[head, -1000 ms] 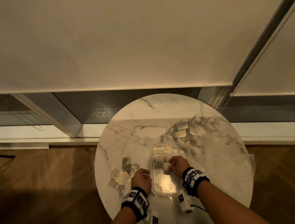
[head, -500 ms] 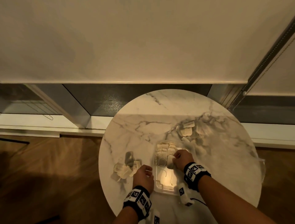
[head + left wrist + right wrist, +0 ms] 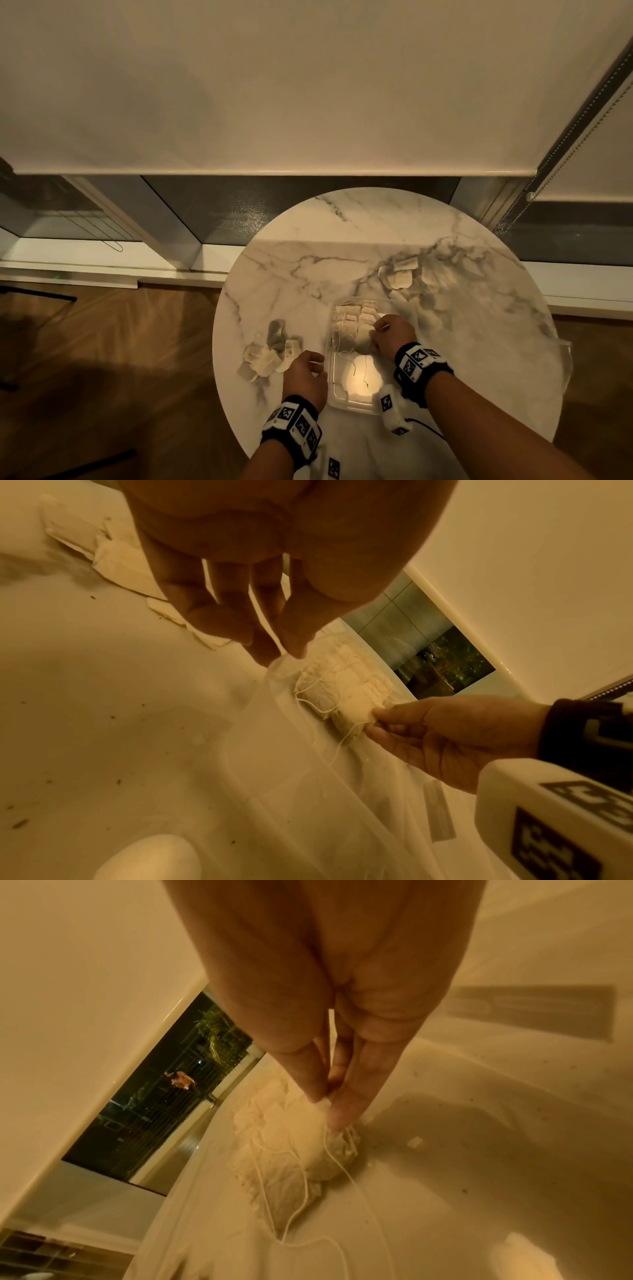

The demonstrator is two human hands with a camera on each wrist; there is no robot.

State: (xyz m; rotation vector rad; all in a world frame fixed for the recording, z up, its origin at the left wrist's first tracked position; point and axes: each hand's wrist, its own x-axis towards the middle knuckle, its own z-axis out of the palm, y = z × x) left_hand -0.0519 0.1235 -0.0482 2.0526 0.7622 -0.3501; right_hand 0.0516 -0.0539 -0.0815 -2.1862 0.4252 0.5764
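One heap of sachets lay leftmost. The left hand met one clear container at its rim, grip unclear. The right hand pinched one tea bag inside it. A second heap lay beyond, rightward. One round marble table, wood floor and two blinds surrounded them.

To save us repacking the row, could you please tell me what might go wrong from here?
1. Loose strings trail across the packed row. If the right hand shifts the tea bag it pinches, neighbouring bags could be dragged out.
2. The left hand has its fingers only on the rim of the container, so the light clear box might slide on the smooth table.
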